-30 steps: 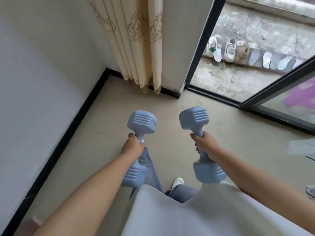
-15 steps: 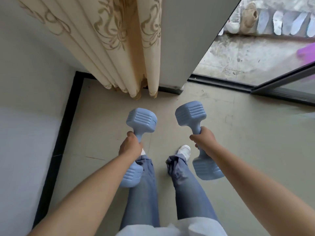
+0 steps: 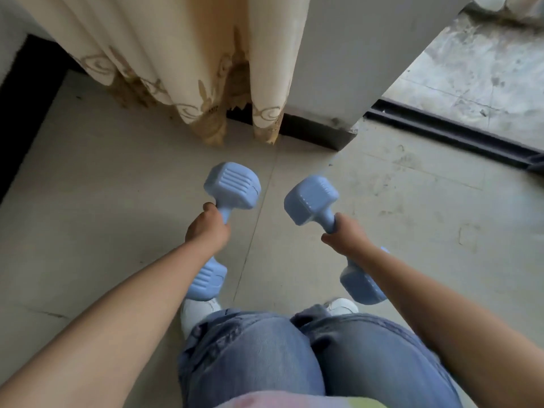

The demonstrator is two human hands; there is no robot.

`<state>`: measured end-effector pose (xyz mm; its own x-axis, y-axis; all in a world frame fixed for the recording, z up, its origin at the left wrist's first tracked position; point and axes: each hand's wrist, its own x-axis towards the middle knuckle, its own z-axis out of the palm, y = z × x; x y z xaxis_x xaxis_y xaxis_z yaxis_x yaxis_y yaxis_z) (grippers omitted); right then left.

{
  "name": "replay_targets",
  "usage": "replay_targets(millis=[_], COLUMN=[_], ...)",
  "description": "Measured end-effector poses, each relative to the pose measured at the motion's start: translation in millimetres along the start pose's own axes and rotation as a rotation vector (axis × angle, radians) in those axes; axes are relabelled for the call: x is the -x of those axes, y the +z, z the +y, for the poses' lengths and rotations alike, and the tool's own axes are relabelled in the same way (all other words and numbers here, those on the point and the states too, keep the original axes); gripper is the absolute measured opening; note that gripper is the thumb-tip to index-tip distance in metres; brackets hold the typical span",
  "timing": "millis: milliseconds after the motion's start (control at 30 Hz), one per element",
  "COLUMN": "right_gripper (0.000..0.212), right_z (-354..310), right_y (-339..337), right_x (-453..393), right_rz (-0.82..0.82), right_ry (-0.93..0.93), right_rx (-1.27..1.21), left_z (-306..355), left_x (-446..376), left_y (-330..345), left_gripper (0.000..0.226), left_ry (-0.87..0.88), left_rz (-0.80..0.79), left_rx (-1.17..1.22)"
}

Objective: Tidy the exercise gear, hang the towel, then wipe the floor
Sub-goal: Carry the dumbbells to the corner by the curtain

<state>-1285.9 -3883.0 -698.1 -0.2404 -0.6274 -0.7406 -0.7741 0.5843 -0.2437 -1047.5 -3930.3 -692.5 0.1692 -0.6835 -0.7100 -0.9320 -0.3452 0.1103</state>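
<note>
Left hand (image 3: 206, 231) wrapped round left dumbbell (image 3: 232, 185), right hand (image 3: 347, 237) round right dumbbell (image 3: 310, 200). Both held above floor (image 3: 117, 187), long axes pointing toward curtain (image 3: 188, 54) corner; probably set down there, left nearer.

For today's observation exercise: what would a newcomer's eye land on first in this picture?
Two pale blue dumbbells, mid-frame above the tiled floor: the left hand grips the left dumbbell, the right hand grips the right dumbbell. Beyond them a cream patterned curtain hangs to the floor.
</note>
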Motion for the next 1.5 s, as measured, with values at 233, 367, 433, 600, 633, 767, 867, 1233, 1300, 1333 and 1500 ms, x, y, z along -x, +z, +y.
replay_targets(millis=[233, 367, 433, 600, 633, 767, 867, 1233, 1300, 1333, 1500], right_gripper=[0.012, 0.013, 0.011, 0.018, 0.025, 0.038, 0.04, 0.053, 0.051, 0.049, 0.048], right_z=[4.7, -15.3, -30.2, -59.5, -63.1, -77.3, -84.6, -124.0, -126.6, -126.6, -124.1], right_y=[27.5, 17.3, 8.9, 2.7, 3.0, 4.7, 2.7, -15.7, -18.7, -19.5, -21.3], right_x=[-92.7, -119.6, -128.2, -149.7, -154.1, -168.0, -174.7, -198.7, -202.0, -204.0, -206.3], right_rz=[0.053, 0.092, 0.11, 0.176, 0.177, 0.193, 0.201, 0.152, 0.149, 0.147, 0.162], right_ry=[-0.148, -0.218, -0.24, -0.254, -0.247, -0.267, -0.249, -0.321, -0.326, -0.33, -0.352], right_rx=[0.176, 0.238, 0.26, 0.302, 0.301, 0.319, 0.346, 0.49, 0.532, 0.554, 0.646], left_z=[-2.1, -1.4, 1.3, 4.7, 5.0, 2.3, 1.8, -4.4, -5.1, -4.8, -1.6], left_x=[-78.9, -97.0, -102.0, -113.9, -117.2, -122.3, -124.7, -131.7, -131.8, -131.3, -127.4], left_y=[47.9, 49.8, 48.1, 48.1, 48.9, 49.3, 48.1, 45.8, 47.0, 48.0, 48.3], left_gripper=[0.039, 0.04, 0.04, 0.039, 0.039, 0.038, 0.039, 0.041, 0.04, 0.04, 0.049], left_ry=[0.015, 0.016, 0.014, 0.001, 0.004, 0.009, 0.023, 0.079, 0.086, 0.086, 0.074], left_rz=[0.084, 0.102, 0.101, 0.074, 0.07, 0.06, 0.029, -0.03, -0.026, -0.02, 0.041], left_rx=[0.043, 0.039, 0.055, 0.075, 0.077, 0.056, 0.034, -0.016, -0.015, -0.015, -0.108])
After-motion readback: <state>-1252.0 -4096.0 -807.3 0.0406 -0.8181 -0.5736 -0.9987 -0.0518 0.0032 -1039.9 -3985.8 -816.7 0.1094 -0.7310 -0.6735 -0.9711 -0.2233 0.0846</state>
